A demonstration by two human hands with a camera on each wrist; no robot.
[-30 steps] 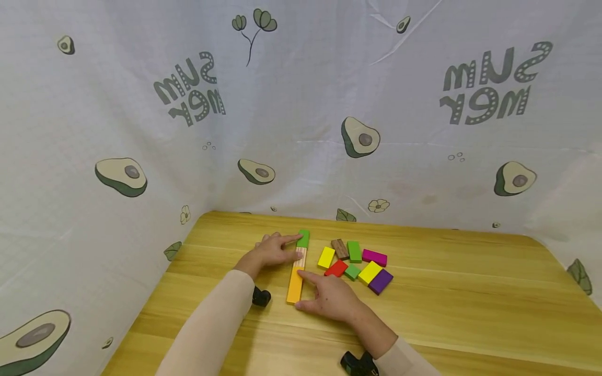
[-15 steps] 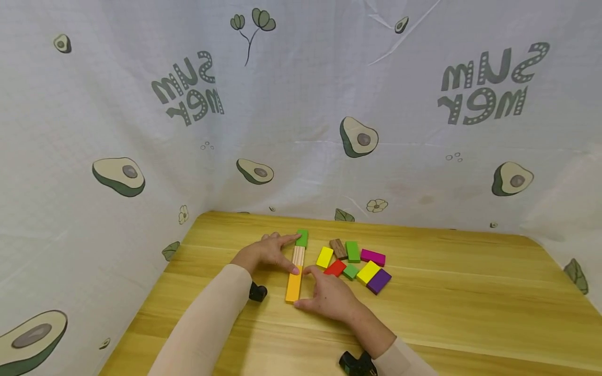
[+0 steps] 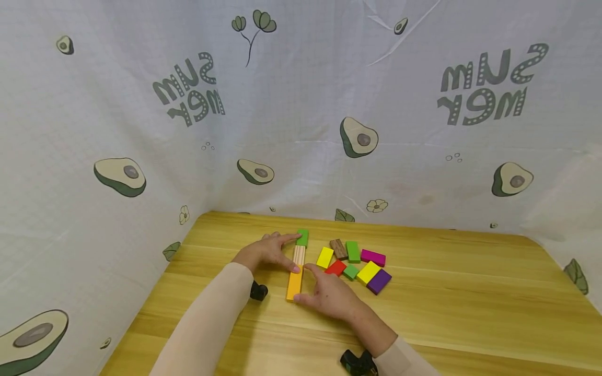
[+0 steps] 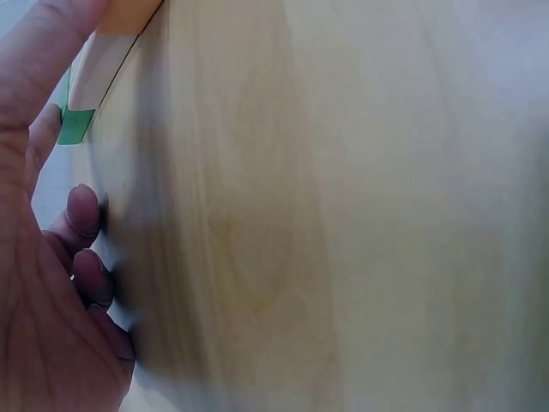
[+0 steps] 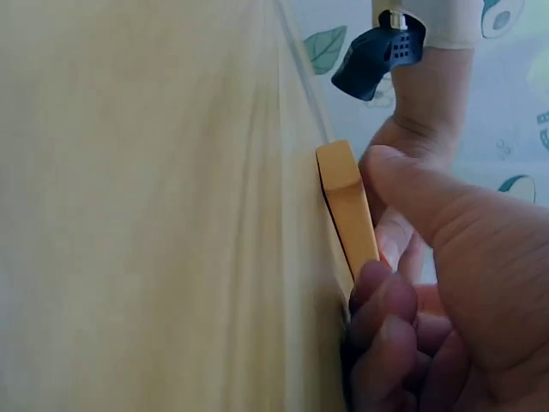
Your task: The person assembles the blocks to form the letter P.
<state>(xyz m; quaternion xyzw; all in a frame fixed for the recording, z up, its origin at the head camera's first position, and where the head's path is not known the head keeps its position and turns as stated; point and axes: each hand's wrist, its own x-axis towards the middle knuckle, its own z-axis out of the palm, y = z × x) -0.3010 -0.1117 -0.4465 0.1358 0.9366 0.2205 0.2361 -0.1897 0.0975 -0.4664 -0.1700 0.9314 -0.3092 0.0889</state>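
Note:
A straight row of blocks runs away from me in the head view: an orange block [image 3: 294,284] nearest, a striped pale wood block [image 3: 299,254] behind it, and a green block [image 3: 303,238] at the far end. My left hand [image 3: 267,253] lies across the row from the left, index fingertip touching the green block and thumb on the far part of the orange one. On the other side, my right hand [image 3: 331,297] has its thumb on the orange block's near end and its index fingertip by the far right edge. The right wrist view shows its other fingers bent.
Right of the row lie several loose blocks, among them a red block [image 3: 335,268], a brown block [image 3: 338,249], a magenta block [image 3: 373,257] and a purple block [image 3: 379,282]. A printed curtain [image 3: 301,104] hangs behind the wooden table [image 3: 470,292].
My left thumb has moved nearer, from the pale wood block onto the orange one. My right index finger has come off the orange block's top to its right edge.

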